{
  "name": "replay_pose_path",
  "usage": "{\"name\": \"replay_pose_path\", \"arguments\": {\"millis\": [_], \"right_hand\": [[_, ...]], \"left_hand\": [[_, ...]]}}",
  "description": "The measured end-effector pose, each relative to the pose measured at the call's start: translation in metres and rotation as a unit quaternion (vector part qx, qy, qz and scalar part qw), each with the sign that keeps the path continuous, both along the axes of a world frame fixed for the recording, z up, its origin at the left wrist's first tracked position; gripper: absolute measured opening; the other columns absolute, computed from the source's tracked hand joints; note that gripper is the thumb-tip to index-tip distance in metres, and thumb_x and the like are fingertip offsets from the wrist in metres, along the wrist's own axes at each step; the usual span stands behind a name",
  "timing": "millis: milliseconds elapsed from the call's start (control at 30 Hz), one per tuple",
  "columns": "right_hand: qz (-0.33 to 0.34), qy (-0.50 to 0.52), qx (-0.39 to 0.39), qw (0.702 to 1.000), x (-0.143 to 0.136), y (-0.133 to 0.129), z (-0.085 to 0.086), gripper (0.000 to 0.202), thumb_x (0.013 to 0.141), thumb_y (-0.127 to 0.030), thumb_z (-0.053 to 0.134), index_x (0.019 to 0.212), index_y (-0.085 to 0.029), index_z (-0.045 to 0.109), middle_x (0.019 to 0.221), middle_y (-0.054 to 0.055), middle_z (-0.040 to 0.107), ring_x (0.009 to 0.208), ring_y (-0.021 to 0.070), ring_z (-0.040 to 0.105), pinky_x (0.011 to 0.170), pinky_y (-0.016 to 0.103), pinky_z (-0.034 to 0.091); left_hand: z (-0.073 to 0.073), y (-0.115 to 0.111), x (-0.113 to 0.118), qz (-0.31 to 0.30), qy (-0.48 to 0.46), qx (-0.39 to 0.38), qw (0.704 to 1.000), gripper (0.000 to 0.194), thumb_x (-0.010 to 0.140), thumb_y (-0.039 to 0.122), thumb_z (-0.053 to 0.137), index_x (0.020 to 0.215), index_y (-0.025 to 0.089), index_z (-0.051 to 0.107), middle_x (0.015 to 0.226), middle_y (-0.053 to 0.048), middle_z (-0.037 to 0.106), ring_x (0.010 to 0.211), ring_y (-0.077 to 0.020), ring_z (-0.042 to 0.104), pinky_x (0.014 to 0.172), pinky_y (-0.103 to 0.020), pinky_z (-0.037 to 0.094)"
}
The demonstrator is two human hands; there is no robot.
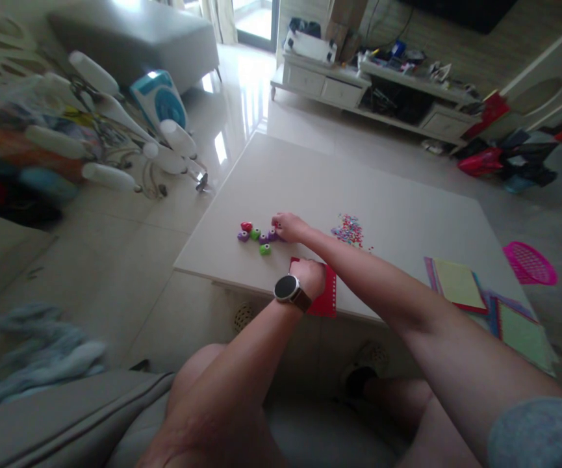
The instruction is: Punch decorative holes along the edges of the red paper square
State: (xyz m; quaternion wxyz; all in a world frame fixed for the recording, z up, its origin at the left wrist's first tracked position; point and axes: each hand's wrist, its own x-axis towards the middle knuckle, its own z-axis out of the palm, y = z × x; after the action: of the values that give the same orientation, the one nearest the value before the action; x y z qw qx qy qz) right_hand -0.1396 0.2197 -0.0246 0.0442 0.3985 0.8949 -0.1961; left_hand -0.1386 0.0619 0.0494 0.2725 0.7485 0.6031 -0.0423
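Observation:
Several small red, green and purple craft punches (255,234) lie in a loose cluster on the pale table. My right hand (291,227) reaches over the cluster's right end, its fingers closed round a small punch with a bit of red showing at the fingertips. At the near table edge, my left hand (308,276), with a watch on its wrist, grips a red sheet of paper (328,296). A row of punched holes runs down the sheet's right side. The left fingertips are partly hidden.
A scatter of colourful paper bits (349,231) lies right of my hands. Stacked coloured sheets (459,284) and another pile (522,331) rest at the table's right end, near a pink basket (530,263). My legs are below the near edge.

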Motion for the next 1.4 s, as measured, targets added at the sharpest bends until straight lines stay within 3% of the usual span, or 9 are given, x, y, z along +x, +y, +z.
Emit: {"name": "replay_pose_path", "arguments": {"millis": [133,233,400,533,633,933,1067,1167,1400], "right_hand": [[-0.048,0.104,0.029,0.993,0.006,0.005,0.006,0.025,0.093,-0.006,0.063,0.11,-0.013,0.079,0.118,0.014,0.078,0.103,0.0222,0.072,0.094,0.032,0.054],[-0.13,0.256,0.039,0.957,0.037,0.005,0.02,0.024,0.088,-0.009,0.066,0.11,-0.014,0.077,0.113,0.012,0.079,0.094,0.0201,0.073,0.091,0.033,0.058],[-0.208,0.394,-0.009,0.895,0.152,-0.045,0.034,0.032,0.083,-0.025,0.074,0.114,-0.018,0.074,0.106,0.009,0.08,0.089,0.0207,0.075,0.084,0.036,0.061],[-0.293,0.377,-0.038,0.878,0.242,-0.109,0.017,0.034,0.079,-0.036,0.078,0.108,-0.019,0.074,0.097,0.009,0.08,0.083,0.0222,0.075,0.081,0.039,0.062],[-0.336,0.327,-0.021,0.883,0.275,-0.137,0.001,0.026,0.079,-0.035,0.079,0.099,-0.019,0.074,0.094,0.008,0.079,0.078,0.0215,0.074,0.076,0.037,0.061],[-0.247,0.223,-0.051,0.942,0.27,-0.134,0.01,0.008,0.088,-0.017,0.077,0.091,-0.022,0.072,0.094,0.004,0.08,0.081,0.0178,0.076,0.077,0.029,0.055],[-0.24,0.184,-0.045,0.952,0.278,-0.128,-0.002,0.009,0.09,-0.015,0.076,0.092,-0.021,0.07,0.096,0.004,0.079,0.083,0.018,0.074,0.08,0.029,0.055],[-0.227,0.167,-0.041,0.958,0.286,-0.126,-0.012,0.008,0.092,-0.014,0.073,0.092,-0.021,0.07,0.099,0.005,0.077,0.085,0.0182,0.073,0.082,0.029,0.055],[-0.213,0.159,-0.031,0.963,0.289,-0.128,-0.014,0.021,0.085,-0.003,0.064,0.093,-0.021,0.071,0.099,0.006,0.075,0.091,0.0204,0.071,0.085,0.031,0.053]], "left_hand": [[-0.004,0.003,0.003,-0.002,0.002,0.003,1.0,0.039,0.1,0.007,0.046,0.123,0.006,0.078,0.124,-0.025,0.078,0.122,-0.0348,0.075,0.1,-0.042,0.061],[-0.01,0.006,0.003,-0.016,-0.003,-0.001,1.0,0.038,0.099,0.007,0.046,0.119,0.006,0.079,0.123,-0.025,0.078,0.118,-0.0341,0.075,0.096,-0.042,0.061],[-0.021,0.011,0.007,-0.04,-0.013,0.035,0.999,0.038,0.097,0.004,0.047,0.114,0.011,0.08,0.121,-0.021,0.078,0.115,-0.0316,0.075,0.094,-0.039,0.059],[-0.03,0.01,0.014,-0.05,-0.004,0.043,0.998,0.036,0.096,0.003,0.047,0.111,0.011,0.079,0.117,-0.02,0.079,0.109,-0.0303,0.076,0.09,-0.038,0.057],[-0.039,0.005,0.019,-0.054,0.027,0.028,0.998,0.03,0.093,0.006,0.054,0.109,0.014,0.078,0.116,-0.018,0.079,0.109,-0.0301,0.076,0.087,-0.037,0.056],[-0.064,0.015,0.025,-0.072,0.019,0.003,0.997,0.017,0.09,0.015,0.066,0.105,0.02,0.072,0.113,-0.01,0.076,0.104,-0.025,0.071,0.086,-0.033,0.053],[-0.075,0.036,0.016,-0.026,-0.011,0.065,0.998,0.036,0.088,0.021,0.073,0.123,0.02,0.068,0.129,-0.014,0.066,0.12,-0.0305,0.061,0.096,-0.039,0.052],[-0.084,0.047,0.012,-0.003,-0.006,0.052,0.999,0.045,0.087,0.023,0.074,0.131,0.022,0.064,0.137,-0.015,0.06,0.127,-0.0338,0.057,0.096,-0.043,0.051],[-0.086,0.051,0.022,-0.005,-0.024,-0.025,0.999,0.046,0.082,0.022,0.076,0.126,0.022,0.062,0.12,-0.011,0.073,0.116,-0.0319,0.064,0.099,-0.044,0.043]]}}
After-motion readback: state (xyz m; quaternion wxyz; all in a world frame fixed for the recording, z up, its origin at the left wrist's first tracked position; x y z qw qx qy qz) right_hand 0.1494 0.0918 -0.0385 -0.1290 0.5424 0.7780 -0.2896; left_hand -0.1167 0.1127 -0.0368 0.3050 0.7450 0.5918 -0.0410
